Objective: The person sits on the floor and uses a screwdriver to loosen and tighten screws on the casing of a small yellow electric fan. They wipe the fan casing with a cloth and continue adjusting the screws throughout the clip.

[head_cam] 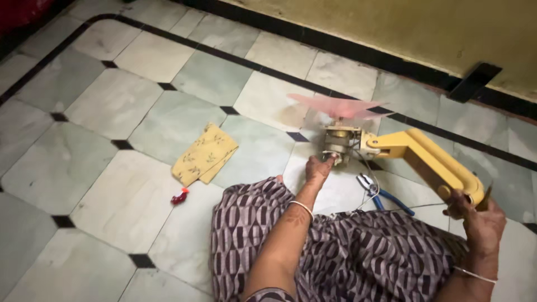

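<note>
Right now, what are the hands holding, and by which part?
Right hand grips the yellow fan arm at its curved end; left hand touches the motor housing.

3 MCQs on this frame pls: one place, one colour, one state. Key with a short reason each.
1. Where do the blue-handled pliers lie?
A. on the floor tiles by the fan's yellow arm
B. on the yellow cloth
C. in the left hand

2. What colour is the folded cloth on the floor?
A. blue
B. yellow with a small print
C. black

3. How do the pink fan blades look?
A. sharp and still
B. taken off and lying flat
C. blurred by motion

Key: A, the pliers rest on the tiles beside the yellow arm; B, the cloth is pale yellow; C, the blades are smeared while the left hand touches the motor and the right hand grips the arm's end.
</note>
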